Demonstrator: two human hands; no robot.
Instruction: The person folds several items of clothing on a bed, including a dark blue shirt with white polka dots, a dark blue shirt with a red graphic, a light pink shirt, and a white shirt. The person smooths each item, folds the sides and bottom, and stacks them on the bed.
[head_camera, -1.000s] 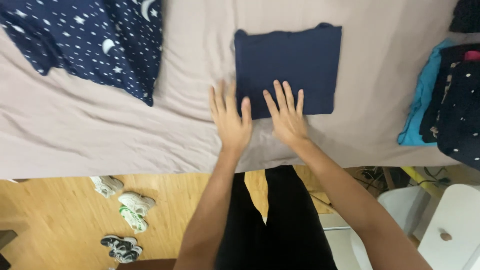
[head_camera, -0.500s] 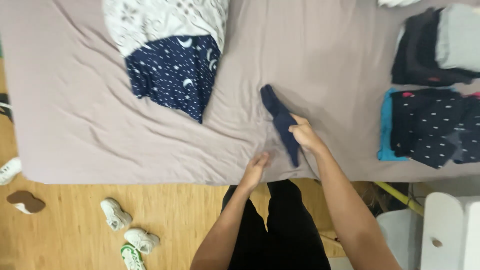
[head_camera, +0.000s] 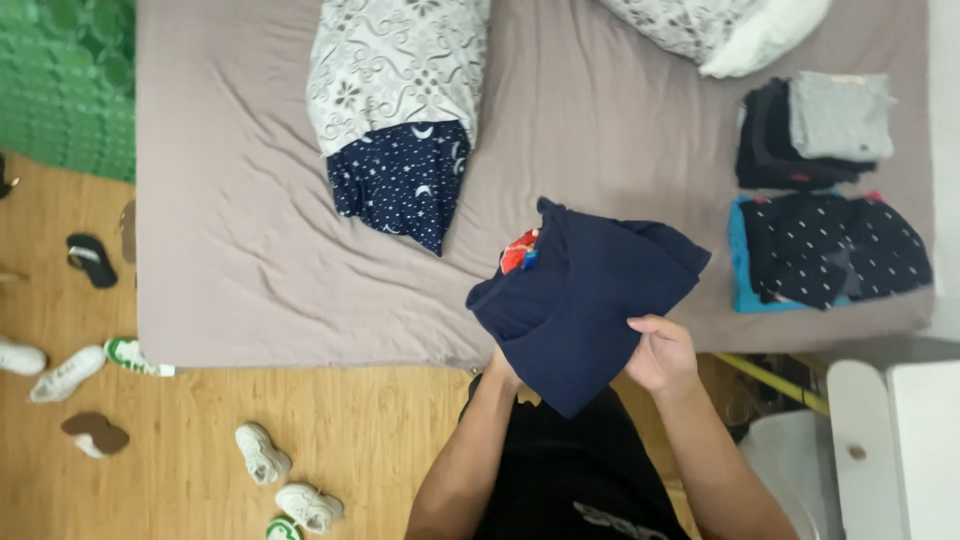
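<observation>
Head view: right hand (head_camera: 662, 352) clenched on the lower right edge of a folded navy shirt (head_camera: 580, 300); left hand (head_camera: 500, 362) mostly hidden beneath, likely supporting, grip impossible to tell. Held above the bed (head_camera: 240, 250) edge, flat to keep the fold; long axis diagonal, lower corner pointing toward the body. Farther off, star-print cloth (head_camera: 400, 180), folded stacks (head_camera: 830, 250).

The left hand (head_camera: 500, 368) was mostly hidden behind the folded navy shirt (head_camera: 580, 300); the pillow (head_camera: 730, 28) was cut off by the top edge.
</observation>
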